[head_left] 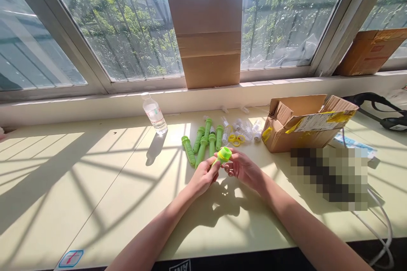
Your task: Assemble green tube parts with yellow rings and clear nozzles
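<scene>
My left hand (pixel 206 174) is closed around the shaft of a green plastic handle (pixel 226 152) with a wide threaded head, held tilted above the table. A yellow ring (pixel 222 159) circles the neck just below the threads. At that head, my right hand (pixel 243 168) has its thumb and fingertips closed on the ring's edge, the other fingers curled. Just beyond my hands lie several similar green handles (pixel 201 146) in a bunch. To their right are loose yellow rings (pixel 237 139) and several clear plastic pieces (pixel 244 126).
A water bottle (pixel 154 114) stands at the back left. An open cardboard box (pixel 308 129) is on the right, with a blurred dark object (pixel 329 175) in front and a white cable (pixel 378 237) near the edge. Flat cardboard (pixel 210 34) leans against the window.
</scene>
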Motion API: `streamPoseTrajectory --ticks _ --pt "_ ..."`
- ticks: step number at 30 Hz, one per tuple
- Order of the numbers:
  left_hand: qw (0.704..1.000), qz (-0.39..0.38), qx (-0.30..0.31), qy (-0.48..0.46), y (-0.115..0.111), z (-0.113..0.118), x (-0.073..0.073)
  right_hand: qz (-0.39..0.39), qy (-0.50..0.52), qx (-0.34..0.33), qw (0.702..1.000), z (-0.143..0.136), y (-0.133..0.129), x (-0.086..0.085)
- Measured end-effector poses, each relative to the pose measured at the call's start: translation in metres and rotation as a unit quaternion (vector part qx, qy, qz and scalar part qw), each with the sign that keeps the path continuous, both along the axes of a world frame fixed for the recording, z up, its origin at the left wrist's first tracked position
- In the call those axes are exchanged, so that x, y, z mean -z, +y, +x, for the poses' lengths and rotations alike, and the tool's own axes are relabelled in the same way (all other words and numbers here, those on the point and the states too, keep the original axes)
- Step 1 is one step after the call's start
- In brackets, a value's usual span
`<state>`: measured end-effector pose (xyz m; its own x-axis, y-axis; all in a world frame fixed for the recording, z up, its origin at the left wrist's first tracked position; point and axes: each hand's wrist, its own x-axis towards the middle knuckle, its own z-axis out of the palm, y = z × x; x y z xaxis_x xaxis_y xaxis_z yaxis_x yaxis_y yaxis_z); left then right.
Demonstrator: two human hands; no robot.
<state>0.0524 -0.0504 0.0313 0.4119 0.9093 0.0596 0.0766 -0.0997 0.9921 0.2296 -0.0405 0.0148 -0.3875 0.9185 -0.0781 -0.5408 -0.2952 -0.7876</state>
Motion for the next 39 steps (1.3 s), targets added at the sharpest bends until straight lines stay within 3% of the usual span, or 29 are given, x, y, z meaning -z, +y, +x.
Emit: streamPoseTrajectory --ticks 4,13,23,29,39 --pt "0.998 -0.009 -0.054 -0.044 0.002 0.001 0.005 0.024 0.005 -0.008 1.0 0.0 0.001 0.002" --pt "0.99 0.05 -0.129 -0.031 0.006 0.001 0.011 0.012 0.011 0.031 0.999 0.001 0.005 0.006" --pt "0.993 0.075 -0.086 0.033 0.005 -0.004 0.004 0.022 -0.005 0.032 0.999 0.001 0.004 0.006" --pt "0.997 0.039 -0.055 0.026 0.003 -0.003 0.005 0.026 -0.006 0.005 1.0 0.002 0.003 0.004" --pt "0.999 -0.012 -0.052 0.007 0.007 0.0 0.012 0.01 0.014 0.025 1.0 0.0 0.003 0.002"
